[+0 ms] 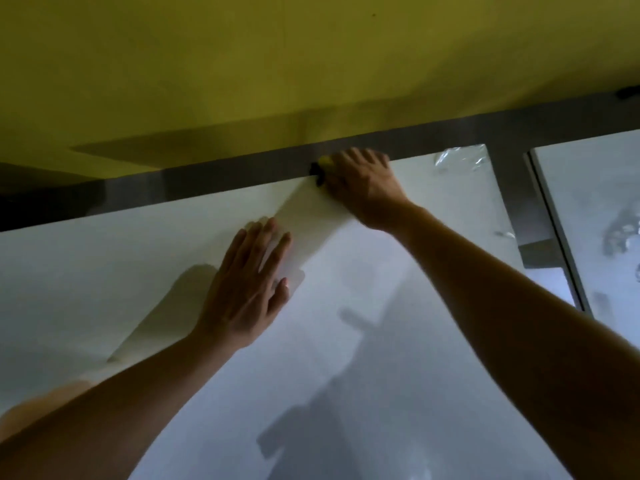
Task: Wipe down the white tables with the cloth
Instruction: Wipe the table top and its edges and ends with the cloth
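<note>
A glossy white table (363,341) fills the lower view. At its far edge my right hand (360,183) reaches out and covers a small yellow and dark cloth (322,168), only a bit of which shows past my fingers. My fingers lie over it and press it down at the table's rim. My left hand (247,289) rests flat on the tabletop nearer to me, fingers straight and together, holding nothing.
A yellow wall (242,64) rises behind a dark gap (173,181) past the table's far edge. A second white table (595,220) stands at the right across a narrow gap, with shiny smears. Crumpled clear plastic (460,159) lies at the far right corner.
</note>
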Demonstrator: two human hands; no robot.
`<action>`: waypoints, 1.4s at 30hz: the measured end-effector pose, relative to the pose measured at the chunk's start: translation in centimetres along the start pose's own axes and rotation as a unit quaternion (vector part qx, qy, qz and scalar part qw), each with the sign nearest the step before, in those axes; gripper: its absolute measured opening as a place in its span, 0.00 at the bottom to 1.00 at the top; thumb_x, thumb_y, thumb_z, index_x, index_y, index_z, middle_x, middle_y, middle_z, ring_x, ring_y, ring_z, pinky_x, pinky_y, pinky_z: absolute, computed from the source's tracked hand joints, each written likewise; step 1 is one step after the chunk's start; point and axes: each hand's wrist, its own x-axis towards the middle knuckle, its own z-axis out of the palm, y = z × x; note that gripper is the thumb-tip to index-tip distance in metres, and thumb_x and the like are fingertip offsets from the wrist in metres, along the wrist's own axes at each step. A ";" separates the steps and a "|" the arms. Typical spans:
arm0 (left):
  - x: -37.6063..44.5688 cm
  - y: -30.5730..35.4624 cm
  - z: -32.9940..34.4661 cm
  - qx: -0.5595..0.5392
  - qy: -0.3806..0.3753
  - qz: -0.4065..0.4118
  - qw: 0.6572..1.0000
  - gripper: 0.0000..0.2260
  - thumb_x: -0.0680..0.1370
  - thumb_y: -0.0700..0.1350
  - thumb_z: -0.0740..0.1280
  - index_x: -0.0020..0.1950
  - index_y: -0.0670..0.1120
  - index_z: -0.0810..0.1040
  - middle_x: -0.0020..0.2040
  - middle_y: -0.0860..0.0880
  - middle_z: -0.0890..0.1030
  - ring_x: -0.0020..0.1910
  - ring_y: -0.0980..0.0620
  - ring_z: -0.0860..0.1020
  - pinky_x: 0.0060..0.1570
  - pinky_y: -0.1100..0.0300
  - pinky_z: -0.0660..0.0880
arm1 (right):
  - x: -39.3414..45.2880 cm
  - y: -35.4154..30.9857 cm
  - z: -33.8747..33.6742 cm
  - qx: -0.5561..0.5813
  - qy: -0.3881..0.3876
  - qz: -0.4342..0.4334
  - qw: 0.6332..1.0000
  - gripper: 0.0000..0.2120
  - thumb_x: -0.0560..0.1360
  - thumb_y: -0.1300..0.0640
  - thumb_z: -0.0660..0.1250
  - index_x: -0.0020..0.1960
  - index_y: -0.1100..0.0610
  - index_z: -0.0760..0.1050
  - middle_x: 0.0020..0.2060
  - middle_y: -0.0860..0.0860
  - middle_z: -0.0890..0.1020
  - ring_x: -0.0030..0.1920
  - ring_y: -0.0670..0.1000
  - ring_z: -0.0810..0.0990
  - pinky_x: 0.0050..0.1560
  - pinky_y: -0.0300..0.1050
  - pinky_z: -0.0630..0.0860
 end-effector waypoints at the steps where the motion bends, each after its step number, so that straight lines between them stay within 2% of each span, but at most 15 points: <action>1: 1.0 1.2 0.3 -0.010 0.006 0.013 1.000 0.29 0.86 0.53 0.55 0.84 0.43 0.60 0.84 0.37 0.59 0.83 0.36 0.59 0.80 0.39 0.60 | -1.0 2.7 -0.8 -0.010 0.011 0.021 1.000 0.28 0.80 0.35 0.45 0.65 0.49 0.73 0.53 0.53 0.76 0.57 0.57 0.73 0.62 0.53 0.65; 5: 5.0 6.6 1.8 -0.031 -0.001 0.050 0.998 0.28 0.85 0.53 0.52 0.85 0.45 0.58 0.85 0.41 0.57 0.83 0.39 0.58 0.82 0.43 0.57 | -3.0 9.1 -3.0 -0.031 0.008 0.074 0.997 0.28 0.81 0.37 0.44 0.62 0.53 0.74 0.53 0.53 0.76 0.58 0.57 0.74 0.68 0.53 0.64; 7: 7.0 8.8 2.0 -0.038 0.001 0.048 0.998 0.28 0.85 0.53 0.52 0.85 0.45 0.58 0.85 0.41 0.57 0.83 0.40 0.58 0.83 0.45 0.55 | -2.9 8.7 -2.9 -0.037 0.012 0.097 0.995 0.25 0.82 0.39 0.45 0.63 0.52 0.74 0.54 0.53 0.77 0.59 0.57 0.74 0.71 0.55 0.63; 9: 8.7 11.0 2.4 -0.040 0.005 0.036 0.999 0.28 0.85 0.52 0.53 0.83 0.43 0.63 0.83 0.40 0.63 0.82 0.39 0.62 0.82 0.46 0.56 | -2.4 6.7 -2.6 -0.041 0.006 0.117 0.992 0.23 0.82 0.41 0.47 0.64 0.51 0.73 0.56 0.54 0.77 0.61 0.57 0.73 0.74 0.58 0.60; 12: 10.2 14.1 3.3 -0.048 0.014 0.018 0.999 0.23 0.81 0.49 0.58 0.71 0.39 0.77 0.72 0.35 0.76 0.73 0.33 0.73 0.79 0.43 0.63 | -0.4 1.9 -1.6 -0.040 -0.066 0.033 0.997 0.20 0.84 0.42 0.52 0.71 0.47 0.70 0.65 0.53 0.74 0.68 0.57 0.70 0.73 0.58 0.59; 13: 10.3 14.8 3.6 -0.036 0.003 0.017 0.999 0.22 0.81 0.49 0.58 0.68 0.39 0.79 0.70 0.34 0.77 0.71 0.32 0.74 0.79 0.42 0.62 | 0.4 0.0 -1.3 -0.026 -0.086 -0.004 0.996 0.22 0.84 0.41 0.53 0.74 0.47 0.67 0.68 0.52 0.73 0.69 0.56 0.69 0.72 0.56 0.59; 16: 10.1 15.4 3.7 0.024 -0.029 -0.001 0.999 0.31 0.80 0.54 0.51 0.78 0.38 0.71 0.76 0.34 0.71 0.77 0.34 0.68 0.82 0.45 0.49 | 2.3 -2.6 -0.8 -0.003 -0.094 -0.071 0.993 0.23 0.84 0.40 0.54 0.74 0.50 0.66 0.69 0.50 0.72 0.69 0.54 0.69 0.69 0.52 0.63; 19: 10.4 15.5 3.8 0.019 0.017 -0.015 1.000 0.25 0.82 0.51 0.56 0.74 0.39 0.73 0.75 0.36 0.72 0.77 0.37 0.68 0.82 0.46 0.53 | 1.9 -0.4 -1.4 -0.003 -0.100 -0.077 0.992 0.24 0.84 0.41 0.53 0.76 0.51 0.62 0.72 0.50 0.70 0.71 0.54 0.68 0.70 0.53 0.64; 23: 10.7 15.3 4.4 -0.019 0.042 -0.004 0.999 0.29 0.84 0.50 0.56 0.84 0.42 0.60 0.84 0.39 0.60 0.83 0.38 0.58 0.82 0.41 0.57 | -0.3 7.1 -4.2 -0.024 -0.114 -0.003 0.993 0.26 0.84 0.38 0.48 0.77 0.48 0.62 0.70 0.52 0.71 0.69 0.56 0.69 0.70 0.55 0.63; 26: 10.8 15.2 4.7 -0.015 0.048 0.005 0.999 0.29 0.84 0.50 0.55 0.85 0.42 0.58 0.84 0.39 0.58 0.84 0.39 0.56 0.81 0.41 0.57 | -3.7 14.6 -7.1 -0.048 -0.080 0.094 0.991 0.23 0.85 0.41 0.49 0.74 0.50 0.65 0.68 0.55 0.72 0.67 0.59 0.70 0.68 0.56 0.63; 29: 10.9 15.3 4.9 -0.016 0.062 0.006 0.998 0.29 0.84 0.50 0.54 0.85 0.42 0.58 0.85 0.39 0.58 0.84 0.39 0.56 0.81 0.40 0.57 | -5.9 20.3 -7.1 0.012 -0.035 0.233 0.972 0.21 0.83 0.41 0.51 0.68 0.53 0.68 0.64 0.57 0.73 0.64 0.60 0.72 0.63 0.56 0.67; 32: 10.9 15.4 4.9 -0.013 0.080 0.010 0.997 0.29 0.83 0.49 0.55 0.84 0.41 0.60 0.84 0.39 0.59 0.83 0.38 0.57 0.81 0.39 0.57 | -7.4 19.7 -5.2 0.173 0.029 0.344 0.923 0.23 0.82 0.39 0.50 0.64 0.55 0.69 0.58 0.57 0.75 0.57 0.60 0.76 0.52 0.51 0.70; 34: 10.8 15.6 4.9 -0.010 0.089 0.015 0.996 0.29 0.83 0.48 0.56 0.83 0.40 0.62 0.83 0.38 0.61 0.83 0.37 0.59 0.81 0.39 0.57 | -10.0 17.4 -4.1 0.215 0.074 0.384 0.895 0.20 0.84 0.42 0.51 0.64 0.57 0.68 0.58 0.58 0.75 0.55 0.59 0.76 0.53 0.54 0.72; 39: 10.8 15.4 5.0 -0.008 0.090 0.018 0.996 0.29 0.82 0.49 0.55 0.83 0.39 0.63 0.83 0.37 0.61 0.83 0.36 0.59 0.81 0.38 0.56 | -21.0 11.9 -2.3 0.172 0.127 0.418 0.883 0.19 0.84 0.45 0.54 0.65 0.60 0.68 0.57 0.60 0.75 0.56 0.63 0.74 0.56 0.62 0.73; 42: 10.7 15.3 5.3 0.000 0.091 0.019 0.996 0.30 0.82 0.49 0.56 0.83 0.39 0.63 0.83 0.37 0.61 0.83 0.36 0.59 0.81 0.38 0.56 | -24.9 10.3 -1.6 0.155 0.124 0.442 0.875 0.22 0.83 0.44 0.51 0.66 0.60 0.68 0.58 0.59 0.75 0.57 0.61 0.73 0.56 0.61 0.72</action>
